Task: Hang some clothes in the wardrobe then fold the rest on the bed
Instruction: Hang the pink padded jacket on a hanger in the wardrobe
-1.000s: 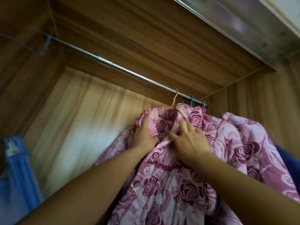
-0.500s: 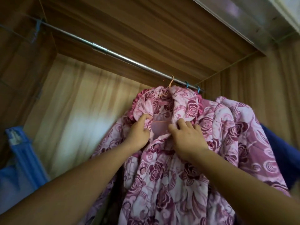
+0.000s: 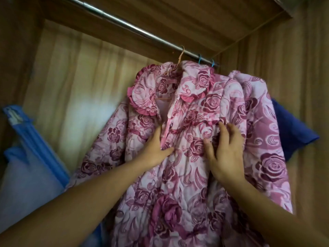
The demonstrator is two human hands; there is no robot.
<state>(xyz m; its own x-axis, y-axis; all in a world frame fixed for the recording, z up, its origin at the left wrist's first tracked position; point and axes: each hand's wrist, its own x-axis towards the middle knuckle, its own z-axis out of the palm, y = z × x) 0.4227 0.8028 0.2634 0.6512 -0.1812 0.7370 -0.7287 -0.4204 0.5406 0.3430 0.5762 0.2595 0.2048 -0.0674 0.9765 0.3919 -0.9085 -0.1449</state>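
Observation:
A pink quilted jacket with dark rose print hangs from an orange hanger on the metal wardrobe rail. My left hand lies on the jacket's chest just left of the buttoned front, thumb stretched toward the placket. My right hand rests flat on the chest to the right, fingers spread and pointing up below the frilled collar. Neither hand grips the cloth.
Two blue hanger hooks sit on the rail right of the orange one, and a dark blue garment hangs behind the jacket. A blue and white fabric bag stands at the left. Wooden wardrobe walls enclose the space.
Both hands left the collar and slid down onto the jacket's chest, fingers now flat. The view has tilted down, so the jacket hangs fully in sight.

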